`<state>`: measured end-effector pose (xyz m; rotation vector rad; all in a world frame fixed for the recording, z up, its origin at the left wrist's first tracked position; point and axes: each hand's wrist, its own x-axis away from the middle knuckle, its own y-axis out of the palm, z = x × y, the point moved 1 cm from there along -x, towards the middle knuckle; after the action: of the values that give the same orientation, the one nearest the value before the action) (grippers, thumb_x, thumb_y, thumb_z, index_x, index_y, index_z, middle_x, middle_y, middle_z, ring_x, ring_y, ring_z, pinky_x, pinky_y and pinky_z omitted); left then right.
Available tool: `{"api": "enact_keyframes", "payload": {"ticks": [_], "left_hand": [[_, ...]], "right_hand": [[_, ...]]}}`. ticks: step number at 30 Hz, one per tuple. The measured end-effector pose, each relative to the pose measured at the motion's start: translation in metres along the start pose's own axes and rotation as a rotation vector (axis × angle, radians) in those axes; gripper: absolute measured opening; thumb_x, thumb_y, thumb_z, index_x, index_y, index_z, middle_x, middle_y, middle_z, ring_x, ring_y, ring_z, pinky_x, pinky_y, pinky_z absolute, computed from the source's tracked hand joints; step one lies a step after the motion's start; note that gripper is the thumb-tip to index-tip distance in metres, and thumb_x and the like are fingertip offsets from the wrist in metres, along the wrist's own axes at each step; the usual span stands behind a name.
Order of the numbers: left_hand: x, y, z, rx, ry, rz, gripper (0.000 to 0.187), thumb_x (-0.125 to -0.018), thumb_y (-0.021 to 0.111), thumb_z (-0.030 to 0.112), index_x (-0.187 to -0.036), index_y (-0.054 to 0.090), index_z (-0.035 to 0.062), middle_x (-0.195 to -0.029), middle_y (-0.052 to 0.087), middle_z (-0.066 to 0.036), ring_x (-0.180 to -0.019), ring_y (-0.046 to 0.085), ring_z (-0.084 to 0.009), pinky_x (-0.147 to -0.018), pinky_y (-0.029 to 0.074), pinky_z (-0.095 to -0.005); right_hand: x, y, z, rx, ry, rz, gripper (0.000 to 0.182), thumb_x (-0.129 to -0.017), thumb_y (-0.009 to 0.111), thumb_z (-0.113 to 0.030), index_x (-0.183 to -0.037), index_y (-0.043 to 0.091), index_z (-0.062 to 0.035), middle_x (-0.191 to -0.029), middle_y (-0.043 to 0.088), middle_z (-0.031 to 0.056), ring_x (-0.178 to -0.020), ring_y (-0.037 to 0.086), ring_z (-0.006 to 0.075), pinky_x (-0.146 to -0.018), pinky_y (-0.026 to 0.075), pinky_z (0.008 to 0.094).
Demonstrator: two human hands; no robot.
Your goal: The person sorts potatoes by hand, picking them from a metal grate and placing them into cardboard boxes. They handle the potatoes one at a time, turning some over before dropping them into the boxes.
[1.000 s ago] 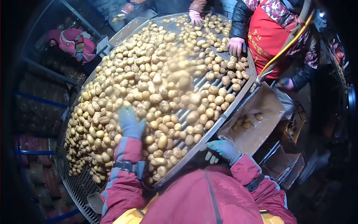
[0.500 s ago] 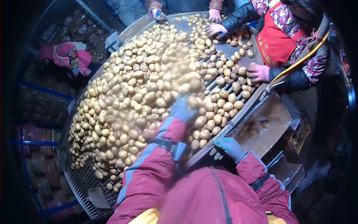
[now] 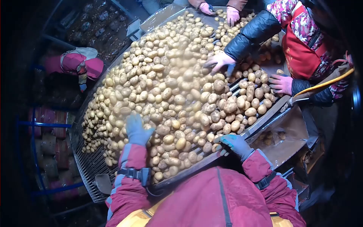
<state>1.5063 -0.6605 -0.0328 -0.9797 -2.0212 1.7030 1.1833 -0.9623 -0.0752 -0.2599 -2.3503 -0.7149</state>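
A large heap of potatoes (image 3: pixel 159 94) covers the slatted sorting table (image 3: pixel 89 166). My left hand (image 3: pixel 137 130), in a blue-grey glove, lies on the potatoes near the middle of the heap, its fingers apart and slightly blurred. At the table's near rim (image 3: pixel 196 163), my right hand (image 3: pixel 236 145), in a grey and teal glove, has its fingers bent over the edge beside the nearest potatoes. Whether it grips the rim or something small is hard to make out.
A co-worker in a red apron (image 3: pixel 302 49) reaches over the potatoes from the right. Another person's pink-gloved hands (image 3: pixel 233 16) are at the far edge. A person in pink (image 3: pixel 81 64) bends at the left. A cardboard-lined bin (image 3: pixel 281 140) stands lower right.
My left hand has moved left and nearer across the heap. The co-worker's outstretched hand is further over the potatoes. The view has shifted slightly, and my right hand remains at the rim.
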Motion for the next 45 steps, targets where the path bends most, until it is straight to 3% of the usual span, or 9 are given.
{"api": "enact_keyframes", "payload": {"ticks": [4, 18, 24, 25, 27, 36, 39, 42, 45], "left_hand": [[0.009, -0.014, 0.023, 0.054, -0.070, -0.383, 0.105, -0.069, 0.082, 0.058, -0.152, 0.040, 0.0090, -0.158, 0.030, -0.026, -0.146, 0.028, -0.0468, -0.121, 0.022, -0.0553], [-0.036, 0.029, 0.209, 0.431, 0.246, 0.002, 0.063, -0.075, 0.075, 0.038, -0.130, 0.057, 0.0124, -0.125, 0.060, -0.013, -0.121, 0.054, -0.0322, -0.103, 0.039, -0.0506], [-0.092, -0.015, 0.104, 0.575, -0.001, -0.151, 0.046, -0.075, 0.075, 0.033, -0.111, 0.068, 0.0055, -0.119, 0.063, -0.019, -0.112, 0.060, -0.0345, -0.098, 0.044, -0.0540], [-0.088, 0.010, 0.069, 0.540, 0.006, -0.035, 0.065, -0.081, 0.072, 0.034, -0.137, 0.058, 0.0043, -0.139, 0.055, -0.025, -0.131, 0.049, -0.0410, -0.115, 0.034, -0.0472], [-0.094, 0.063, 0.021, 0.294, 0.058, 0.006, 0.073, -0.084, 0.072, 0.041, -0.144, 0.052, 0.0032, -0.148, 0.048, -0.025, -0.139, 0.042, -0.0398, -0.119, 0.029, -0.0475], [-0.070, 0.004, 0.124, 0.896, -0.164, -0.497, 0.071, -0.089, 0.066, 0.043, -0.147, 0.046, 0.0081, -0.148, 0.047, -0.025, -0.137, 0.044, -0.0436, -0.112, 0.041, -0.0444], [-0.037, 0.011, 0.153, 0.700, 0.102, -0.147, 0.057, -0.088, 0.070, 0.037, -0.138, 0.057, 0.0123, -0.143, 0.053, -0.020, -0.128, 0.055, -0.0365, -0.108, 0.045, -0.0410], [-0.036, 0.020, 0.134, 0.895, 0.133, -0.315, 0.047, -0.090, 0.069, 0.035, -0.130, 0.061, 0.0124, -0.138, 0.057, -0.016, -0.123, 0.059, -0.0338, -0.105, 0.046, -0.0401], [-0.081, 0.001, 0.103, 0.903, -0.173, -0.361, 0.040, -0.093, 0.066, 0.033, -0.125, 0.062, 0.0097, -0.133, 0.060, -0.014, -0.121, 0.060, -0.0337, -0.102, 0.048, -0.0417]], "right_hand": [[-0.009, 0.023, 0.002, 0.004, 0.078, -0.067, 0.036, -0.100, 0.057, -0.033, -0.115, 0.072, -0.0039, -0.098, 0.074, 0.0117, -0.071, 0.073, 0.0196, -0.059, 0.056, 0.0259], [-0.075, 0.050, -0.025, 0.271, -0.079, 0.004, 0.027, -0.098, 0.060, -0.024, -0.115, 0.068, -0.0043, -0.097, 0.069, 0.0063, -0.087, 0.066, 0.0142, -0.074, 0.055, 0.0291], [-0.056, 0.000, -0.019, 0.188, -0.023, 0.086, 0.035, -0.101, 0.058, -0.030, -0.127, 0.068, -0.0076, -0.104, 0.070, 0.0071, -0.085, 0.068, 0.0147, -0.064, 0.057, 0.0285], [-0.053, -0.004, -0.017, 0.249, -0.053, 0.085, 0.035, -0.103, 0.057, -0.030, -0.127, 0.069, -0.0078, -0.106, 0.070, 0.0076, -0.086, 0.069, 0.0159, -0.068, 0.059, 0.0293], [-0.045, 0.000, -0.013, 0.245, -0.069, 0.096, 0.035, -0.102, 0.057, -0.030, -0.127, 0.069, -0.0082, -0.102, 0.069, 0.0072, -0.085, 0.068, 0.0166, -0.065, 0.059, 0.0298], [-0.039, 0.034, -0.017, -0.013, 0.034, 0.037, 0.032, -0.101, 0.059, -0.025, -0.124, 0.067, -0.0049, -0.101, 0.073, 0.0119, -0.073, 0.072, 0.0215, -0.061, 0.060, 0.0321], [-0.052, 0.033, -0.008, 0.001, -0.008, 0.000, 0.033, -0.100, 0.061, -0.027, -0.124, 0.068, -0.0051, -0.100, 0.073, 0.0090, -0.071, 0.071, 0.0191, -0.061, 0.058, 0.0293], [-0.060, 0.032, -0.001, 0.035, -0.015, -0.005, 0.035, -0.099, 0.063, -0.028, -0.125, 0.068, -0.0048, -0.100, 0.073, 0.0071, -0.073, 0.071, 0.0174, -0.062, 0.057, 0.0275], [-0.055, 0.035, -0.003, 0.094, -0.056, 0.005, 0.035, -0.099, 0.063, -0.029, -0.125, 0.068, -0.0051, -0.099, 0.073, 0.0071, -0.075, 0.072, 0.0166, -0.062, 0.057, 0.0275]]}}
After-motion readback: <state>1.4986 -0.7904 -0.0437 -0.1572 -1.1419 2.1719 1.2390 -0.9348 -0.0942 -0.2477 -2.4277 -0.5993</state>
